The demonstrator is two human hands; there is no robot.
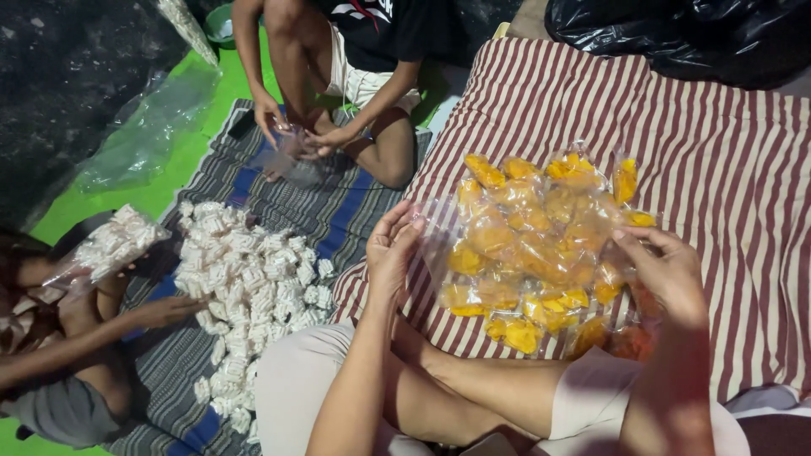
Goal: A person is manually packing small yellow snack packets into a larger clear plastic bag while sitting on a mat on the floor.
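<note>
Left hand (390, 245): grip pinched on clear bag (439, 228) edge
Right hand (667, 270): grip clamped on same bag (orange snack packets (532, 245) beneath); striped cloth (718, 152) under

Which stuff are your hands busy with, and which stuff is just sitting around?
In hand:
left hand
right hand
clear bag held open between them
orange snack packets

Lying about:
white snack pile
striped cloth
black bags
loose clear plastic sheet
</note>
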